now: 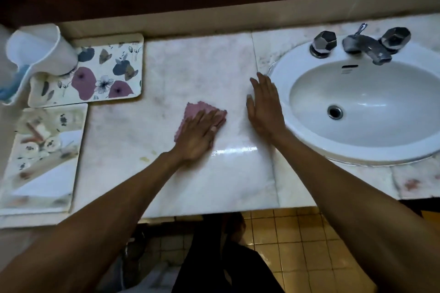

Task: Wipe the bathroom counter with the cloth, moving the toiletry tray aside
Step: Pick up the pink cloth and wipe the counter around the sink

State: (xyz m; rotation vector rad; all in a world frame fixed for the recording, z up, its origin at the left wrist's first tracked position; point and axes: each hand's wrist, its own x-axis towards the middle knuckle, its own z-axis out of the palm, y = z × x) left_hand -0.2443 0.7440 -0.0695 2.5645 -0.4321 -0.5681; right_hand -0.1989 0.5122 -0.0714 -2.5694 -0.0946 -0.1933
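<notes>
Counter (204, 59): one marble slab, bare across its middle. We judge this stretch was cleared for wiping; a wet sheen shows near the front edge.

Sink (297, 74): one white basin set into the slab at right, with one spout and two faceted knobs behind it.

Trays: we count two. The floral tray (114, 71) lies at the back left, and a second printed tray (45, 157) lies just in front of it, their edges touching or nearly so. Both sit well apart from the wiping zone, which fits the toiletry tray having been set aside. Which of the two is the task's tray we cannot tell.

Cup (40, 47): one white cup, tilted, on the floral tray's left corner.

Hands: two. The right hand (265, 107) rests flat beside the sink rim, fingers spread, holding nothing; likely a brace. The left hand (200, 135) presses palm-down, fingers together, on the cloth.

Cloth (197, 109): one, pink, mid-counter, pinned under the left hand, its far edge showing.
</notes>
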